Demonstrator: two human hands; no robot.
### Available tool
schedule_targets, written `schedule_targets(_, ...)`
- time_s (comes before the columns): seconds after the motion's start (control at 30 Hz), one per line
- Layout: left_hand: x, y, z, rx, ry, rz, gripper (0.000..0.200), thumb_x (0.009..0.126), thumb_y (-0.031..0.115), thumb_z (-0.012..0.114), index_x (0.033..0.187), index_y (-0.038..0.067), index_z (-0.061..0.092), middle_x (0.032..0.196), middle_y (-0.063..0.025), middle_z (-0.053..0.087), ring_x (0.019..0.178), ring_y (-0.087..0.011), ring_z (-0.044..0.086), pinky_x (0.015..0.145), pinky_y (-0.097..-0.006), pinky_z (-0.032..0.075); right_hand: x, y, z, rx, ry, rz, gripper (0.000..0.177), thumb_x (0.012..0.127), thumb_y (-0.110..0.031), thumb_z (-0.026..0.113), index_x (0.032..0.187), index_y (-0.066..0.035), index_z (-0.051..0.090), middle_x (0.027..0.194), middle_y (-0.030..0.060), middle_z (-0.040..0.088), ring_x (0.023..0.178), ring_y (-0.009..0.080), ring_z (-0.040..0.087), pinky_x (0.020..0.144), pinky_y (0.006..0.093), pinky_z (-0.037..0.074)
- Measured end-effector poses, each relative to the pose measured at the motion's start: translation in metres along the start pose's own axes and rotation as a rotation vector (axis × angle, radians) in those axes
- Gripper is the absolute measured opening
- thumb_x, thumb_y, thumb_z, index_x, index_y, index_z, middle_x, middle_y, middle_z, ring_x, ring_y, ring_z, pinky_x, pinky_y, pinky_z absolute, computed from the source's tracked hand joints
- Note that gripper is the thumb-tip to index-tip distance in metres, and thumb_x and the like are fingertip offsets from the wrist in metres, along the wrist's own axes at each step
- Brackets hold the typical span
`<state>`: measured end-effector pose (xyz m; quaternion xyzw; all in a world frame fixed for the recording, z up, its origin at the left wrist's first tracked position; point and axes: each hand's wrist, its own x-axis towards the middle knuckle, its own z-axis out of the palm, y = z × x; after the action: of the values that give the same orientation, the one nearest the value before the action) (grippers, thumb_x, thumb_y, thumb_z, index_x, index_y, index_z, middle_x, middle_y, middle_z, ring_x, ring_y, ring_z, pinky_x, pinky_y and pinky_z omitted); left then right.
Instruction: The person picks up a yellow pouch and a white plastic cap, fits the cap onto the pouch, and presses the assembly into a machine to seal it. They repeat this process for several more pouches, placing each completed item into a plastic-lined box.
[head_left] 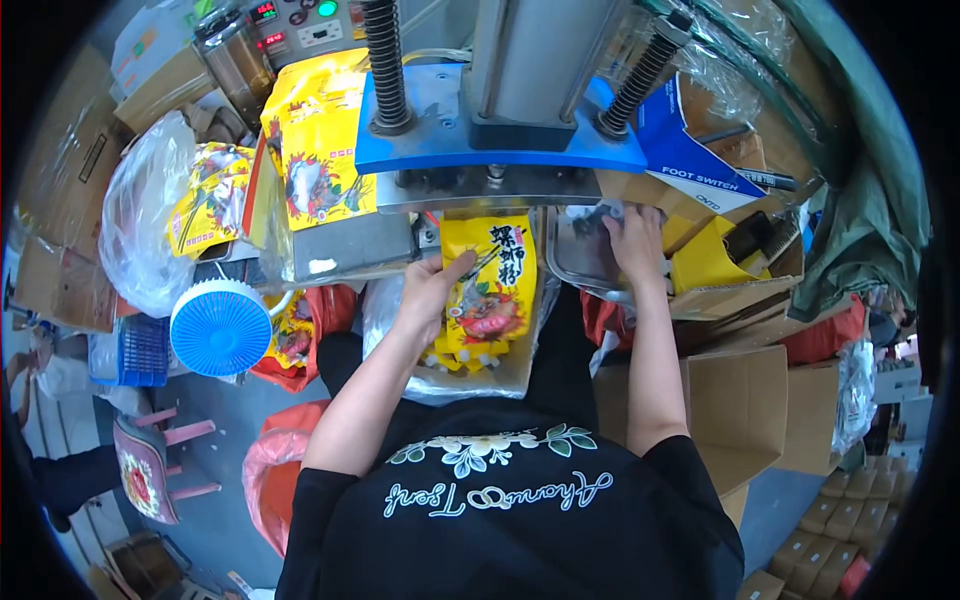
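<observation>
My left hand (432, 292) is closed on the left edge of a yellow printed pouch (492, 275), thumb on its front. The pouch stands upright below the press's metal plate (490, 187), its top end close under it. More yellow pouches with white spouts (462, 362) lie beneath it in a plastic-lined box (515, 380) on my lap. My right hand (637, 243) reaches to the right side of a shallow metal tray (575, 262). Its fingers are bent together over the tray, and what they pinch is too small to make out.
A blue press block (500, 145) with springs stands ahead. Yellow pouches (325, 150) lie left of it, near a blue fan (220, 327). At right are a foot-switch box (690, 150) and an open carton (735, 410). A pink stool (150, 470) stands on the floor.
</observation>
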<state>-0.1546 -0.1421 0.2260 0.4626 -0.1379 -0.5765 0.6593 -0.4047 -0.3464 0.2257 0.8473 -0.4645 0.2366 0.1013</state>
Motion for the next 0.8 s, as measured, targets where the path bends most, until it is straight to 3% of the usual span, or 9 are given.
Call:
schedule_targets(0.1,0.002,0.021,-0.019,0.230,-0.059,-0.028,0.024,0.093,0.017,0.067,0.102,-0.005,0.070,0.089,-0.0094,0.071,0.073,-0.0113,0.066,0.065,-0.0253,0.053,-0.003,-0.025,-0.001,0.102,-0.085,0.099,0.041,0.083,-0.025,0.070,0.119,-0.007,0.062,0.116,0.0170,0.058,0.110,0.0373,0.054,0.090,0.0490,0.047)
schedule_targets(0.23,0.054,0.080,-0.067,0.722,0.324,0.528,0.024,0.090,0.021,0.065,0.091,-0.002,0.073,0.080,-0.0111,0.072,0.067,-0.0181,0.067,0.061,-0.0320,0.051,-0.013,-0.034,-0.003,0.098,-0.111,0.125,0.040,0.083,-0.031,0.071,0.116,-0.010,0.063,0.110,0.0131,0.059,0.108,0.0338,0.056,0.085,0.0468,0.047)
schedule_targets(0.27,0.067,0.099,-0.073,1.056,0.481,0.919,0.028,0.090,0.025,0.065,0.103,0.001,0.071,0.095,-0.0147,0.073,0.083,-0.0272,0.070,0.072,-0.0337,0.053,-0.015,-0.035,-0.006,0.090,-0.129,0.136,0.040,0.083,-0.033,0.071,0.116,-0.010,0.063,0.110,0.0127,0.059,0.108,0.0332,0.056,0.084,0.0465,0.048)
schedule_targets(0.3,0.079,0.116,-0.081,1.198,0.552,0.781,0.038,0.091,0.033,0.062,0.121,0.009,0.066,0.124,-0.0153,0.064,0.117,-0.0315,0.059,0.098,-0.0415,0.044,-0.018,-0.031,-0.008,0.110,-0.143,0.138,0.041,0.083,-0.036,0.071,0.114,-0.011,0.065,0.109,0.0108,0.059,0.107,0.0318,0.057,0.084,0.0488,0.046)
schedule_targets(0.4,0.111,0.120,-0.105,1.780,0.817,0.981,0.047,0.093,0.039,0.057,0.133,0.016,0.058,0.146,-0.0110,0.047,0.140,-0.0300,0.036,0.114,-0.0503,0.023,-0.023,-0.032,-0.024,0.134,-0.208,0.153,0.037,0.082,-0.035,0.072,0.110,-0.011,0.067,0.108,0.0097,0.060,0.106,0.0313,0.057,0.085,0.0502,0.042)
schedule_targets(0.43,0.108,0.115,-0.112,1.912,0.727,0.900,0.050,0.093,0.042,0.053,0.136,0.018,0.055,0.152,-0.0083,0.040,0.145,-0.0302,0.025,0.117,-0.0555,0.010,-0.026,-0.030,-0.024,0.120,-0.186,0.129,0.034,0.081,-0.032,0.073,0.107,-0.011,0.068,0.108,0.0082,0.060,0.105,0.0299,0.058,0.085,0.0487,0.039)
schedule_targets(0.63,0.078,0.088,-0.114,1.847,0.655,0.922,0.051,0.093,0.041,0.056,0.137,0.016,0.054,0.153,-0.0119,0.038,0.145,-0.0315,0.026,0.117,-0.0548,0.013,-0.035,-0.023,-0.034,0.154,-0.193,0.101,0.029,0.079,-0.022,0.075,0.105,-0.010,0.069,0.105,0.0069,0.061,0.097,0.0264,0.061,0.083,0.0430,0.039)
schedule_targets(0.73,0.046,0.081,-0.104,1.754,0.667,0.973,0.058,0.091,0.044,0.060,0.140,0.014,0.051,0.153,-0.0136,0.036,0.145,-0.0316,0.026,0.116,-0.0555,0.013,-0.028,-0.017,-0.032,0.438,-0.139,0.180,0.024,0.080,-0.008,0.072,0.103,-0.004,0.067,0.103,0.0096,0.059,0.078,0.0241,0.062,0.074,0.0393,0.047)
schedule_targets(0.8,0.011,0.064,-0.089,1.741,0.597,0.912,0.061,0.089,0.044,0.063,0.140,0.013,0.050,0.153,-0.0138,0.037,0.145,-0.0317,0.026,0.116,-0.0555,0.013,-0.028,-0.015,-0.031,0.618,-0.105,0.204,0.023,0.082,0.000,0.069,0.105,-0.001,0.067,0.112,0.0094,0.060,0.085,0.0185,0.062,0.075,0.0307,0.051)
